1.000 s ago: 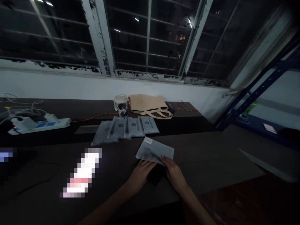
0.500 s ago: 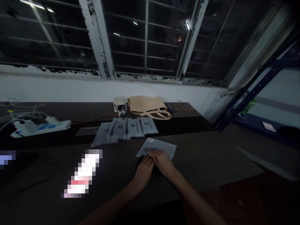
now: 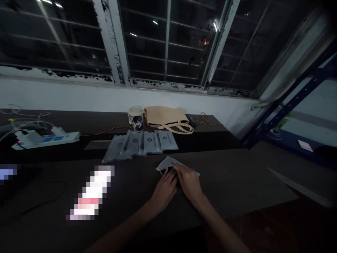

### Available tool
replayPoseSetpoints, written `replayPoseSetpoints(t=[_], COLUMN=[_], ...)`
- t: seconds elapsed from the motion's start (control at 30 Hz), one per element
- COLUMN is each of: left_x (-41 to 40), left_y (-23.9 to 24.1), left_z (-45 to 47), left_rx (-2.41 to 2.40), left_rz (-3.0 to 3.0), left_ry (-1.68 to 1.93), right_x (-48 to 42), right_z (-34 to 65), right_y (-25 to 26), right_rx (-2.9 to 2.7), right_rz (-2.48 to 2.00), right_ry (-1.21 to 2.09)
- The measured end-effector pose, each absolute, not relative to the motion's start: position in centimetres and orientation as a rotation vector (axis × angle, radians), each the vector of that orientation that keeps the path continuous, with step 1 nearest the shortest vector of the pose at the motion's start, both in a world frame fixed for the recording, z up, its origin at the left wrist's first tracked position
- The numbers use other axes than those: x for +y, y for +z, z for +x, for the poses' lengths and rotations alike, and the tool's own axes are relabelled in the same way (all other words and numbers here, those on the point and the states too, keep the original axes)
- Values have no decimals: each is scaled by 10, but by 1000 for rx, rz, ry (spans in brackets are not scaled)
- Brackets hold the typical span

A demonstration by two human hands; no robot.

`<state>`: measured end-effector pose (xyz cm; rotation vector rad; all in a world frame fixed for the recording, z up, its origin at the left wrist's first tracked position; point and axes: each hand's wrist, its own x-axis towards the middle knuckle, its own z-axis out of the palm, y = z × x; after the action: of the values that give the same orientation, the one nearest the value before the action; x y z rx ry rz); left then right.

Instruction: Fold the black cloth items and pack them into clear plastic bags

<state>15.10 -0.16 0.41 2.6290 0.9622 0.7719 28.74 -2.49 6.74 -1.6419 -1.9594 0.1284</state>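
The dark surface (image 3: 237, 182) bears a white power strip (image 3: 61, 138), four translucent pouches (image 3: 150, 144), a lidded cup (image 3: 136, 118) and a tan bag (image 3: 165, 116).

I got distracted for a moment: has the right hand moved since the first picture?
Yes. Judged against the patterned cup, the right hand has shifted somewhat leftward and a little farther from the person, nearer that cup.
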Motion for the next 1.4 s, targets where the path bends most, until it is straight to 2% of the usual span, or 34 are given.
replayPoseSetpoints(t=[0.13,0.27,0.47,0.6,0.73,1.0,1.4], left_x=[-19,-31,-47,-33,-15,7,33], left_y=[12,1,4,12,13,17,13], left_z=[119,103,70,51,48,59,74], left_rx=[985,1075,1333,1565,1577,1473,1350], left_rz=[2723,2662,2175,1706,1410,1282,1075], left_ry=[756,750,855,755,704,669,642], right_x=[-43,-53,7,59,82,80,68], right_z=[267,253,265,253,240,248,232], right_y=[77,75,70,54,36,25,15], right_rx=[-1998,-2213,-2314,-2453,-2554,-2531,-2205], right_rz=[-1736,-1683,-1334,-1278,-1247,-1152,-1388], right_ry=[138,359,629,630,676,761,575])
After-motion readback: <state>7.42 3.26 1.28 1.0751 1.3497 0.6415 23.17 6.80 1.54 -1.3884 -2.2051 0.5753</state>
